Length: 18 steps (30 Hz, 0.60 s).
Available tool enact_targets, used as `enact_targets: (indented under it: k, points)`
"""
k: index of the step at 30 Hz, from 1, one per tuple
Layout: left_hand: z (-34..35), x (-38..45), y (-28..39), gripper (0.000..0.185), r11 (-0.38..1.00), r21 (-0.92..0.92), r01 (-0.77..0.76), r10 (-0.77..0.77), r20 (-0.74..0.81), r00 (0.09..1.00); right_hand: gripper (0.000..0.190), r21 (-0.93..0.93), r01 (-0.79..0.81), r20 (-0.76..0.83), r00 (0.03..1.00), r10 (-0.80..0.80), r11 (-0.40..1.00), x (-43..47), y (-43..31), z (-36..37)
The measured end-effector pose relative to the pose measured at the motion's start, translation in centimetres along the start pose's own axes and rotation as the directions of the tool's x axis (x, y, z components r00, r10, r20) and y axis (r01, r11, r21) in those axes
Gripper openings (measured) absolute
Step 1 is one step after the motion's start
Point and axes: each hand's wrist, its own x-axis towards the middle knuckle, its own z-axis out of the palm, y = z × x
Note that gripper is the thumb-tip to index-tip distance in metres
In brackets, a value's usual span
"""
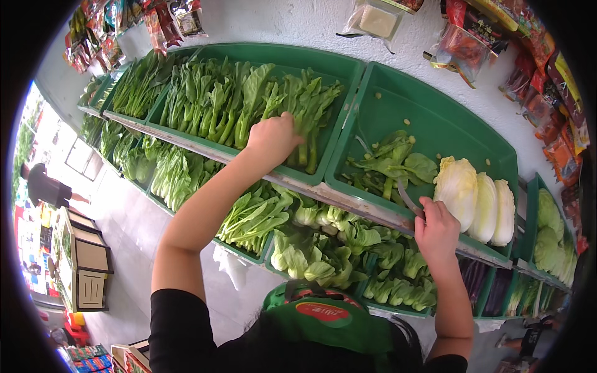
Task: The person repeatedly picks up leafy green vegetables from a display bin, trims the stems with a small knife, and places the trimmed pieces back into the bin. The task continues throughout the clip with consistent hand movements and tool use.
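My left hand (275, 140) is at the right end of a row of leafy green stalks (219, 102) in a green plastic tray (280, 53). Its fingertips lie against the stalks; whether they grip one is hidden. In my right hand (437, 228) is a small curved knife (409, 198), its blade over loose green leaves and cut stalks (392, 158) in the neighbouring green tray (433, 112). Several napa cabbages (457, 189) lie on the right side of that tray, close beside my right hand. Small pale pieces are scattered on the tray's bottom.
A lower shelf holds bok choy (317, 256), lettuce (172, 177) and other greens. Packaged foods (461, 51) hang on the white wall above. At the far right is a tray of round cabbages (548, 224). A person (44, 184) stands at the far left, near a display stand (88, 261).
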Motion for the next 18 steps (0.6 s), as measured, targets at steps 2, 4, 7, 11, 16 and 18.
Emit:
enact_targets:
  k: [2,4,7,11,16,18]
  points:
    - [0.4,0.8,-0.2,0.034,0.995,0.052,0.082,-0.084,0.053,0.995,0.034,0.002,0.014,0.003,1.0,-0.014,1.0,0.1,-0.1,0.0]
    - [0.4,1.1,-0.9,0.035,0.998,-0.017,0.068,-0.067,0.071,0.995,0.033,0.002,0.009,0.001,1.0,-0.009,1.0,-0.1,-0.2,0.0]
    - [-1.5,0.4,-2.1,0.023,0.91,-0.41,0.059,-0.003,0.135,0.991,0.031,0.0,-0.009,-0.002,1.0,0.009,1.0,-0.1,-0.3,-0.1]
    - [-5.0,-2.0,-1.2,0.018,0.416,-0.898,0.141,0.097,0.198,0.975,0.028,0.093,-0.071,0.013,0.997,0.07,0.993,0.3,-0.1,-0.1]
    - [-4.4,-5.9,3.4,0.024,0.117,-0.992,0.05,0.253,0.079,0.964,0.025,0.73,-0.407,0.25,0.907,0.339,0.549,1.8,-2.5,-2.1]
    - [-3.2,-7.2,4.8,0.025,0.049,-0.997,0.058,0.264,0.069,0.962,0.03,0.821,-0.529,0.457,0.835,0.307,0.215,2.6,-4.3,-2.8]
